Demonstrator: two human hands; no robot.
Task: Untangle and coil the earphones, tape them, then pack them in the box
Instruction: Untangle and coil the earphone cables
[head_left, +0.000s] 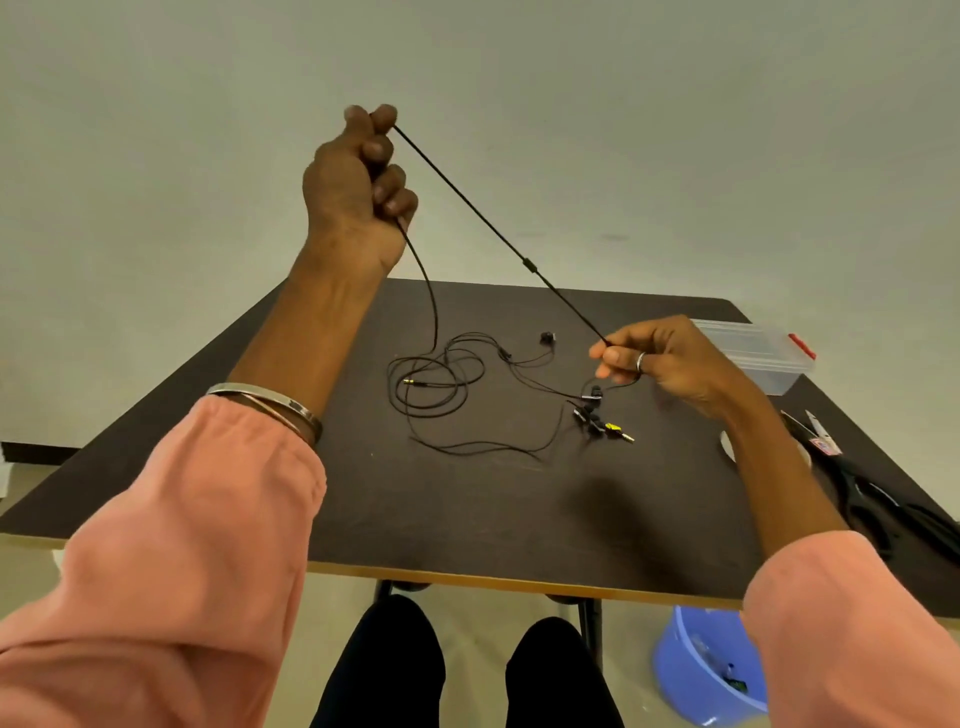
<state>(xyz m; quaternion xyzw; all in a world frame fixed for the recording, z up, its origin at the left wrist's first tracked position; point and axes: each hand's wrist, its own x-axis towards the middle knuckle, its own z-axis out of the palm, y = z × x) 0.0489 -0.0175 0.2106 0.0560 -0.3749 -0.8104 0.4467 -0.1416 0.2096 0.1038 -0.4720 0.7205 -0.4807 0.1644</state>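
The left hand (358, 192), raised high, and the right hand (660, 358), low over the table (467, 519), each pinch the earphones (498, 239) cable taut, the rest trailing tangled below; light, limp, snag-prone, best gripped along the cord.

Head view, steeply down over table (467, 509)

Blk earphones (447, 379), dk brown table (467, 509), pink sleeves (171, 571), blue tub (701, 670)

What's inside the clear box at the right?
The box, lid shut with a red latch, looks empty through its clear walls. Its near end is hidden behind the right hand, so that part is unknown.
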